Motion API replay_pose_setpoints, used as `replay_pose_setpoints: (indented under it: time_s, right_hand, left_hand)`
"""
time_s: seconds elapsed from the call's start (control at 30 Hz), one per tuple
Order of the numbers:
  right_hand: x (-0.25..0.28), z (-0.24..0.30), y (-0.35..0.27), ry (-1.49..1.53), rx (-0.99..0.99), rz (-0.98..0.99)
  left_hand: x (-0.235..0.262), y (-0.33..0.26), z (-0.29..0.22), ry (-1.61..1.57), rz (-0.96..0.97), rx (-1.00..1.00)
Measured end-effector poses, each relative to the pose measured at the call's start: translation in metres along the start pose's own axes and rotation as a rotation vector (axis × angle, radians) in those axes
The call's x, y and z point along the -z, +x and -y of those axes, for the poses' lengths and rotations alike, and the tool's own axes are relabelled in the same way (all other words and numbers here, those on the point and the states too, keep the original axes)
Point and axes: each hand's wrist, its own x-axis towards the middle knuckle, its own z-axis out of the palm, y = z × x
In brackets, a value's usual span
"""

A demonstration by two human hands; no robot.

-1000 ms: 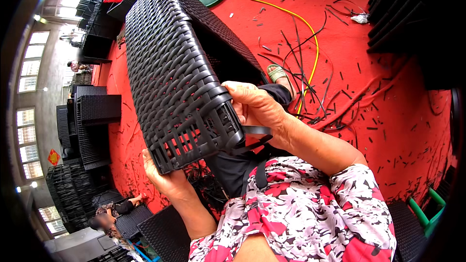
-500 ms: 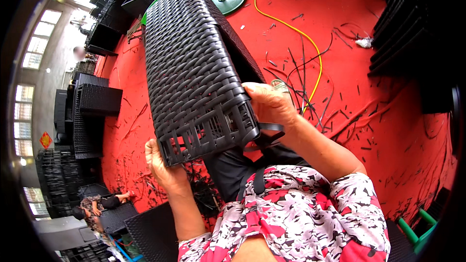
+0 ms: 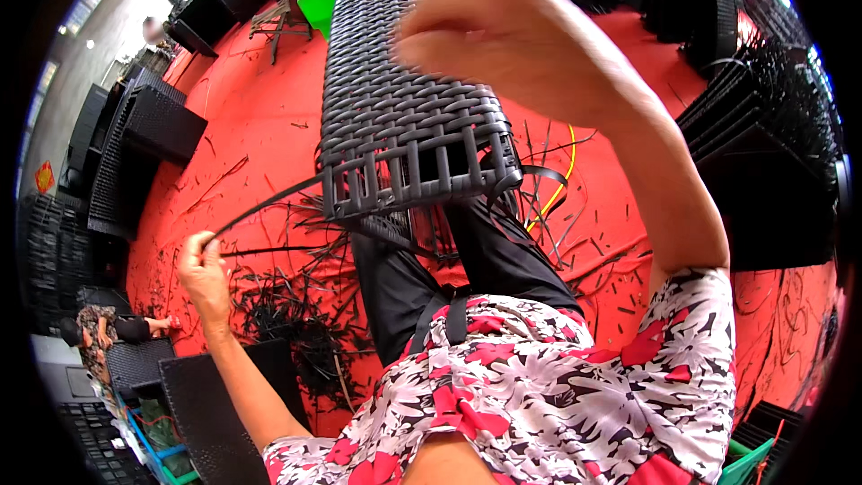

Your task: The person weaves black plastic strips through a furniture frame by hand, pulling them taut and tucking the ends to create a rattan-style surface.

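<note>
A black woven rattan-style piece [image 3: 409, 81] extends away in front of me, with an openwork band at its near edge. To its left, the fingers of my left hand [image 3: 205, 283] pinch a thin black weaving strip [image 3: 260, 207] that runs to the piece's near left corner. My right hand [image 3: 476, 31] is raised over the piece's far right part. It is blurred, with the fingers curled in; whether anything is in them is hidden. A loose strip end [image 3: 543, 172] curls out at the near right corner.
Black strip scraps [image 3: 296, 323] pile on the red floor [image 3: 251, 126] by my legs. A yellow cable [image 3: 558, 193] lies to the right. A green chair [image 3: 323, 2] stands beyond the piece. Black woven furniture [image 3: 153, 121] lines the left; a person [image 3: 108, 332] sits at lower left.
Both hands have left the piece's near corners. My left hand has moved left and down, now with a strip; my right has risen over the far part. The near end sits higher in view.
</note>
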Motion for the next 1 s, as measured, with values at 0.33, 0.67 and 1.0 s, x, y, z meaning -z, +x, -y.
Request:
replay_pose_setpoints:
  time_s: [0.33,0.67,1.0]
  right_hand:
    - [-0.138,0.087,0.097,0.011,0.140,0.563]
    - [-0.028,0.005,-0.006,-0.256,0.203,0.319]
    - [0.017,-0.020,-0.137,0.304,-0.767,0.193]
  left_hand:
    - [-0.001,0.024,-0.126,-0.025,-0.525,-0.638]
    - [-0.046,0.034,0.089,0.501,-0.104,-0.120]
    - [-0.115,-0.035,-0.167,-0.222,0.024,-0.854]
